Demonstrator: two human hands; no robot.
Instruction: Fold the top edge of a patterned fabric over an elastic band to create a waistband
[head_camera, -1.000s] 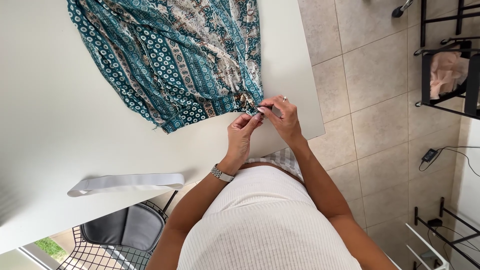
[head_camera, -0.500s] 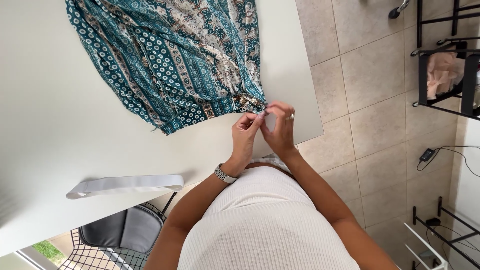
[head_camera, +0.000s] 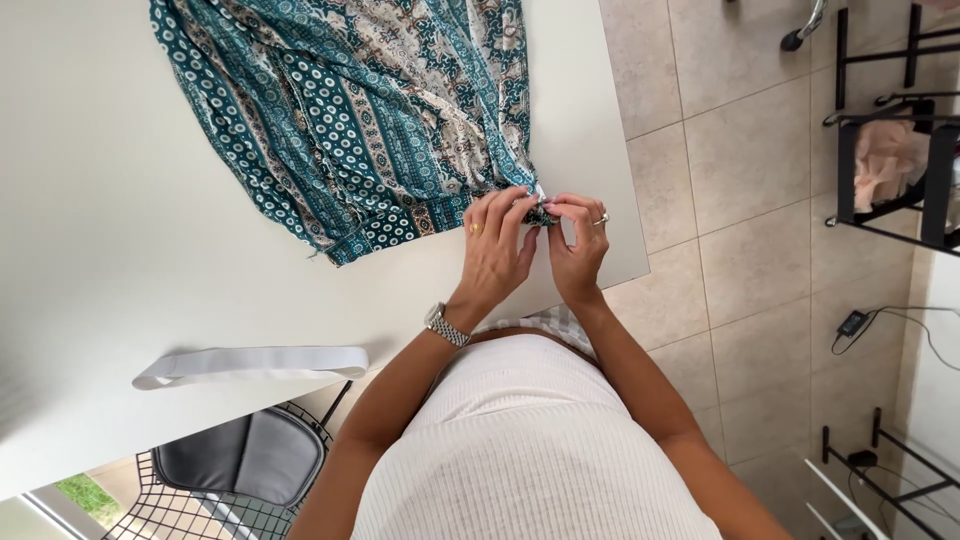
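Fingertips of both hands meet at the near corner of the patterned teal fabric (head_camera: 370, 120), right at the table's edge.

Head view:
- Left hand (head_camera: 497, 250): fingers curled together, pinched on the gathered fabric corner; ring on one finger, metal watch (head_camera: 447, 325) at the wrist.
- Right hand (head_camera: 577, 250): fingertips closed against the same corner, touching the left's. Something small and pale shows between the fingertips; too small to identify.
- Fabric lies spread over the white table (head_camera: 120, 240), bunched toward the hands, the rest fanning away to the far side.
- White strip (head_camera: 250, 362), folded flat, near the table's front edge, well apart from the hands.
- Black wire chair (head_camera: 240, 470) below the table, tiled floor (head_camera: 740, 170) on the right, dark rack (head_camera: 890, 160) with pinkish cloth beyond.

Judgement on doing this well: keep the pinch tight with both hands close together, hold the corner over the table rather than off its edge, and let the fabric's weight rest on the surface so nothing drags at the grip.
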